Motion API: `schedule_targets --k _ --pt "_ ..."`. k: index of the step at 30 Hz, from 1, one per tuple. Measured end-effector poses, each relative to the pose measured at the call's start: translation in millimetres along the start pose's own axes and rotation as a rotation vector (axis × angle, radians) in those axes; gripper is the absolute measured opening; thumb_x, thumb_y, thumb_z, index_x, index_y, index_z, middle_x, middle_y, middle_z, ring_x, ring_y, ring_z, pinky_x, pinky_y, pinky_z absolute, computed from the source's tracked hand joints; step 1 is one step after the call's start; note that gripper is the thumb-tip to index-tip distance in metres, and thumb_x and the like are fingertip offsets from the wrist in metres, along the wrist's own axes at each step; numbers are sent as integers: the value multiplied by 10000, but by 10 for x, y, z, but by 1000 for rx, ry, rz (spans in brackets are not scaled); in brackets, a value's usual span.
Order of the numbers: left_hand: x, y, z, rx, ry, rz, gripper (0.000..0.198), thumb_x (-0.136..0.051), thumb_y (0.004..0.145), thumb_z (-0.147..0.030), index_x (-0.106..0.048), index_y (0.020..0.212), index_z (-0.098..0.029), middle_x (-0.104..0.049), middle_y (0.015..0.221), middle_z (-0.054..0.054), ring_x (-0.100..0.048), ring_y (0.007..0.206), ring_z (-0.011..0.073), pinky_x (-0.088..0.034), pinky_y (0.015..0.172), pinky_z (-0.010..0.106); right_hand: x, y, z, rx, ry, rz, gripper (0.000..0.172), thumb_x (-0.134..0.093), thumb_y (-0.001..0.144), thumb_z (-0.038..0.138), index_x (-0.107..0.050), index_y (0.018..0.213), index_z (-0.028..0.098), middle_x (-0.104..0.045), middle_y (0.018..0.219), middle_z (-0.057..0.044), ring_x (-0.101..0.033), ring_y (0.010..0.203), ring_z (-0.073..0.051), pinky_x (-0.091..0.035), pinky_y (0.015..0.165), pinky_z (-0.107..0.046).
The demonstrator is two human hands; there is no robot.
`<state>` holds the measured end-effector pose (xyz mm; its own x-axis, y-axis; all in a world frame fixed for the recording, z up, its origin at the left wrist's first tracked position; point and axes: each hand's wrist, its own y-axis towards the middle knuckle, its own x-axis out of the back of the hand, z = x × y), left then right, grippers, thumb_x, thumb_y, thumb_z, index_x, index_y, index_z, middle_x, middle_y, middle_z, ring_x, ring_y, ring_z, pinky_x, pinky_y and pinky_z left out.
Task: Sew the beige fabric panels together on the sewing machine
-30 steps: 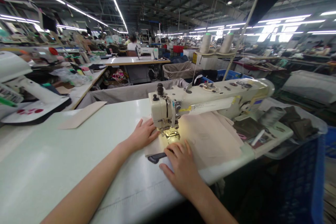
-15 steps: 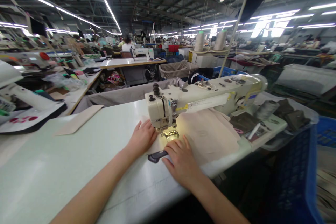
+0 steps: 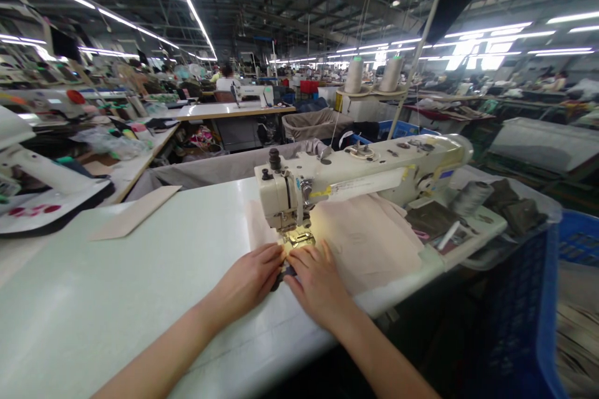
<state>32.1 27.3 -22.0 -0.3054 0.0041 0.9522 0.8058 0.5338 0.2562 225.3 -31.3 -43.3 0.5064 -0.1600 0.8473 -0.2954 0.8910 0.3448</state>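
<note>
A beige fabric panel [image 3: 369, 243] lies flat under the sewing machine's [image 3: 285, 199] head and spreads right beneath its arm. Just in front of the lit presser foot [image 3: 302, 238], my left hand [image 3: 250, 277] has its fingers closed together at the fabric's near edge. My right hand [image 3: 318, 283] meets it there, fingertips on the fabric and thumb tucked below. Dark thread snips [image 3: 283, 274] show between the hands, held under the right fingers and mostly covered. The fingertips and the edge they pinch are partly hidden.
A beige flat piece [image 3: 135, 212] lies on the table's left side. A grey thread cone [image 3: 472, 197] and dark cloth scraps stand at the machine's right end. Blue crates [image 3: 519, 305] flank the table on the right. Behind it hangs a grey cloth bin [image 3: 210, 165].
My left hand has come down and nearer from beside the needle area to meet my right hand. The snips, plainly visible before, are now mostly covered. The view has shifted slightly.
</note>
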Motion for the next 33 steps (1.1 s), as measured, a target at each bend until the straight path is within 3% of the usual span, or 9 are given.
schedule_targets --k 8,19,28,33 --pt "40 98 214 -14 -1 -56 357 -375 1035 -227 -677 1221 -191 -681 1257 111 -632 1198 228 -548 1045 368 6 89 -27 -11 37 -8 249 -589 1005 303 -626 1238 224 -675 1277 -74 -533 1259 -268 -201 1199 -631" --pt "-19 65 208 56 67 -38 391 -375 1021 -211 -643 1295 -138 -660 1332 136 -608 1257 246 -509 1088 372 -23 -24 -23 -2 58 -28 279 -655 968 286 -617 1236 217 -683 1248 -65 -549 1247 -262 -189 1214 -604" --pt "27 60 276 113 66 -23 363 -449 1004 -247 -629 1312 -185 -666 1328 110 -628 1214 253 -516 1058 418 -27 -40 -19 7 76 -45 247 -640 972 271 -621 1214 225 -688 1229 -62 -561 1218 -263 -200 1205 -600" --pt "81 -60 56 192 53 12 316 -504 990 -302 -671 1236 -196 -687 1298 109 -657 1167 267 -549 1003 434 -20 -121 -10 1 73 -73 231 -617 981 254 -620 1210 223 -681 1233 -66 -566 1207 -260 -219 1200 -576"
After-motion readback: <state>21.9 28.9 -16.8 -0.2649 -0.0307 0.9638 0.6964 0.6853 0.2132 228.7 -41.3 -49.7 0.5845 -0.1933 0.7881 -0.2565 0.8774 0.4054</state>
